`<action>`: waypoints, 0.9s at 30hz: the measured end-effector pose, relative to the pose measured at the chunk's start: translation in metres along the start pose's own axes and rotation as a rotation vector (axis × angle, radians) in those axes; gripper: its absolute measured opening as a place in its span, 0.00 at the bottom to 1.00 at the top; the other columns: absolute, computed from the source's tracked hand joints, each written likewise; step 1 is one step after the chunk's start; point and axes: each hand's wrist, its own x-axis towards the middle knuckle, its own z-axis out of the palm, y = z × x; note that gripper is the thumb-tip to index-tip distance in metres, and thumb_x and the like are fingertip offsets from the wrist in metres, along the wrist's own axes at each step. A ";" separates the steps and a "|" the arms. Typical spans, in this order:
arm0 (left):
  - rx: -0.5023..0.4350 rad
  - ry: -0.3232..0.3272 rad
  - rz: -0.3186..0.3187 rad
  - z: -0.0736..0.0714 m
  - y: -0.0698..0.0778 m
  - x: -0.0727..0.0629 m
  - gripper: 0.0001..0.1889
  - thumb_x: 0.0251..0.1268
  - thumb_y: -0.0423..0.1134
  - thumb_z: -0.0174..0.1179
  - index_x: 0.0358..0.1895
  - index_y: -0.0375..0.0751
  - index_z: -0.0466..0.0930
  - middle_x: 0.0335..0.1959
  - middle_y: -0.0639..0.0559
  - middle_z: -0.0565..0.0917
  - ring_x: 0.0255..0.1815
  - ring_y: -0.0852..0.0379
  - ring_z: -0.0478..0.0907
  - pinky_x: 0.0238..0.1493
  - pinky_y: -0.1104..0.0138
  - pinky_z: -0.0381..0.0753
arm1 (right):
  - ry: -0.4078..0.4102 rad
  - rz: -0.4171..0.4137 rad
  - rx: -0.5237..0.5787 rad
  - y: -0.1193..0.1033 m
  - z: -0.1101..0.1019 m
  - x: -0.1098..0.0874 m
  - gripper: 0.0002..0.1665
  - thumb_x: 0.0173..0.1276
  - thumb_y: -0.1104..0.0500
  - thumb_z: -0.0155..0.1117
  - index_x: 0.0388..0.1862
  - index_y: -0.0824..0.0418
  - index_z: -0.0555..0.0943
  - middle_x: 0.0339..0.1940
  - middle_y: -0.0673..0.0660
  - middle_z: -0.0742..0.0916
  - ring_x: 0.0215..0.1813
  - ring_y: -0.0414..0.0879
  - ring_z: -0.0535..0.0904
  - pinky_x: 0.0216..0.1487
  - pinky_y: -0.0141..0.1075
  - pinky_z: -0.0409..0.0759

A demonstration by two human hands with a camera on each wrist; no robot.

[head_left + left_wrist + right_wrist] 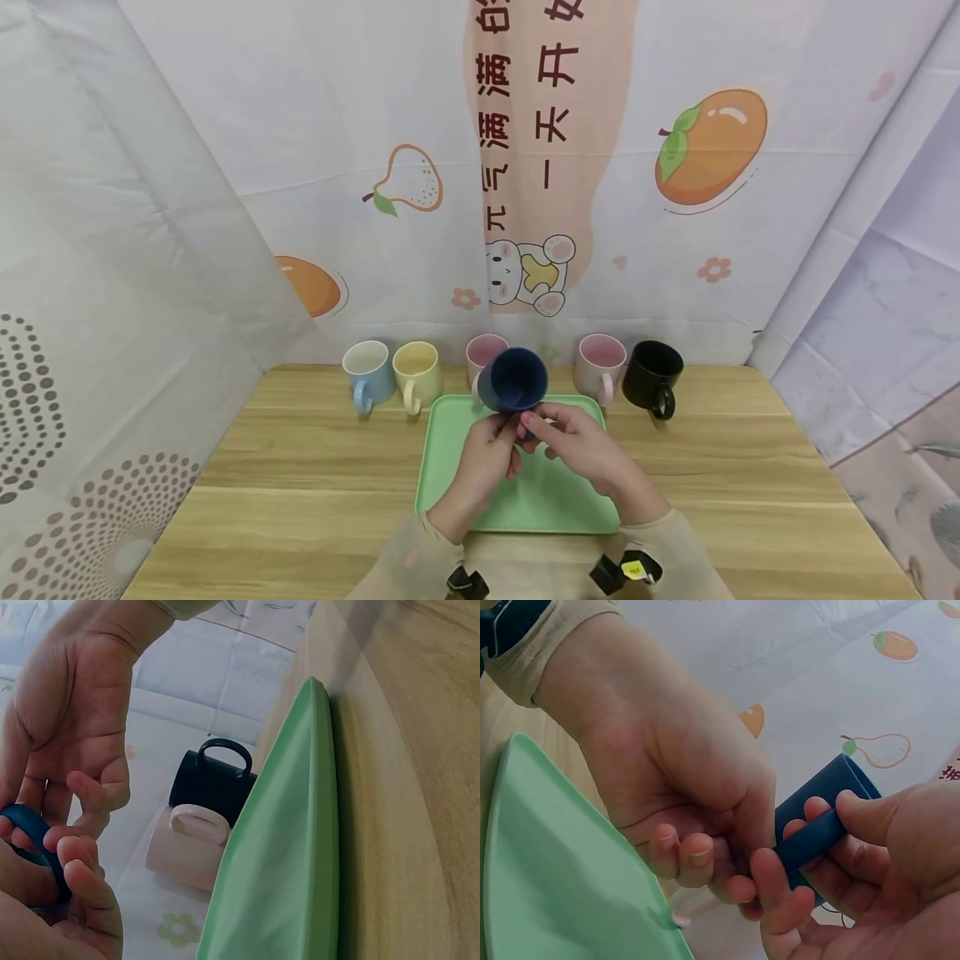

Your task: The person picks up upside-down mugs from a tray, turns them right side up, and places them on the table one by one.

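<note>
A dark blue mug is held in the air over the green tray, its open mouth facing up and toward me. My left hand pinches the mug's handle from the left. From the other side, my right hand grips the same handle with thumb and fingers. In the right wrist view the handle runs between the fingers of both hands, with the mug body behind it. The left wrist view shows only the curved blue handle among the fingers.
Along the table's back edge stand a light blue mug, a yellow mug, a pink mug partly hidden by the blue one, another pink mug and a black mug. Printed curtain hangs behind the wooden table.
</note>
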 end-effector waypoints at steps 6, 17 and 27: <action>0.020 -0.017 0.000 0.000 0.002 -0.001 0.17 0.87 0.41 0.56 0.43 0.31 0.87 0.24 0.49 0.83 0.14 0.60 0.73 0.18 0.70 0.73 | 0.025 0.001 0.035 -0.001 0.000 0.000 0.18 0.89 0.55 0.58 0.45 0.69 0.84 0.38 0.61 0.87 0.45 0.53 0.81 0.48 0.38 0.82; 0.049 -0.064 -0.003 -0.003 0.005 -0.002 0.17 0.89 0.42 0.54 0.42 0.33 0.86 0.26 0.50 0.85 0.16 0.60 0.75 0.19 0.71 0.74 | 0.029 -0.005 0.121 -0.003 0.000 0.000 0.19 0.89 0.57 0.58 0.45 0.74 0.82 0.44 0.59 0.86 0.48 0.51 0.86 0.57 0.38 0.88; 0.157 -0.138 0.059 -0.013 0.013 -0.011 0.15 0.86 0.40 0.58 0.41 0.31 0.86 0.24 0.45 0.86 0.18 0.57 0.81 0.24 0.64 0.86 | 0.031 -0.018 0.122 -0.011 -0.005 -0.006 0.19 0.90 0.59 0.56 0.49 0.77 0.82 0.48 0.61 0.87 0.50 0.55 0.89 0.59 0.40 0.88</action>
